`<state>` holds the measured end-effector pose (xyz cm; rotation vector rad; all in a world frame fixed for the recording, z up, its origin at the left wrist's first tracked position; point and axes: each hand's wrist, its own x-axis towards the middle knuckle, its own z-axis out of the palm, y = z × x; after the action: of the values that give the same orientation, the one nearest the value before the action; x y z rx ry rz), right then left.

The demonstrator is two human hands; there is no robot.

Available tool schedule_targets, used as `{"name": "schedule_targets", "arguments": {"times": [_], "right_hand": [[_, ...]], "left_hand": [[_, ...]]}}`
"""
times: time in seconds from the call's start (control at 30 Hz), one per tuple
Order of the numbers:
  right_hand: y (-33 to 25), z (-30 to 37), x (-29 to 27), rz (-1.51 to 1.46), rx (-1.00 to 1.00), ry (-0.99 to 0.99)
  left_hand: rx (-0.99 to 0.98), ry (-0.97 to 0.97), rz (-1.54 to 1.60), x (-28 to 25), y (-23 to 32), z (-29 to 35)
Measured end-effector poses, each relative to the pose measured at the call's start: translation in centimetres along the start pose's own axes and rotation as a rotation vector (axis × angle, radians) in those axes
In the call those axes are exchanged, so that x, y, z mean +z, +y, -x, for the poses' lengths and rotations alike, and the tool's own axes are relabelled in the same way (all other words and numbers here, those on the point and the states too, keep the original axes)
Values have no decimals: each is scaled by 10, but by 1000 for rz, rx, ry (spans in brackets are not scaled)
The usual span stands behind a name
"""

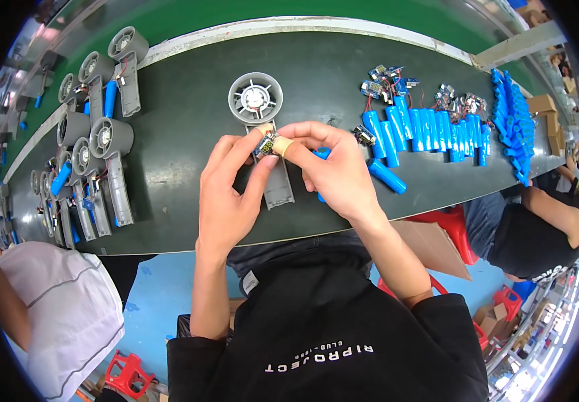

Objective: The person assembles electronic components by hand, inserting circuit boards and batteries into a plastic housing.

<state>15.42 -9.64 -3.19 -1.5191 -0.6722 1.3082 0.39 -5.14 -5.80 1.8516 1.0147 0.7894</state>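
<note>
A small circuit board (266, 145) with a display is held up between both hands. My left hand (230, 184) pinches its left side between thumb and forefinger. My right hand (333, 167) has closed fingers at its right edge, with tan wraps on the fingertips. Beneath the hands lies a grey handheld fan body (280, 187), its handle pointing toward me and its round fan head (256, 98) beyond my fingers. A blue cylindrical battery (321, 154) shows partly behind my right hand; the rest is hidden.
Right of my hands lie rows of blue batteries (423, 130) with wired circuit boards (386, 84), and a heap of blue pieces (514, 124) farther right. Several grey fan bodies (105, 137) stand at left. People sit on both sides; a red stool (128, 375) is at lower left.
</note>
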Motion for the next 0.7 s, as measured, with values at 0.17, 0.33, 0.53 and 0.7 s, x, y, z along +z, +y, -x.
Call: {"name": "schedule_targets", "arguments": {"times": [0.17,0.33,0.53,0.7], "right_hand": [[19,-13,-12,256,-335,-15],[5,-14,-16,229,-260,-55],[5,-13,-13,-20,17,-70],[7,-10,-7,-43,41,-15]], "left_hand": [[65,6,-5,3,-4,1],[56,61,62,8,-5,2],[46,29,3,5,-5,-5],[66,118,8,15,-6,-2]]}}
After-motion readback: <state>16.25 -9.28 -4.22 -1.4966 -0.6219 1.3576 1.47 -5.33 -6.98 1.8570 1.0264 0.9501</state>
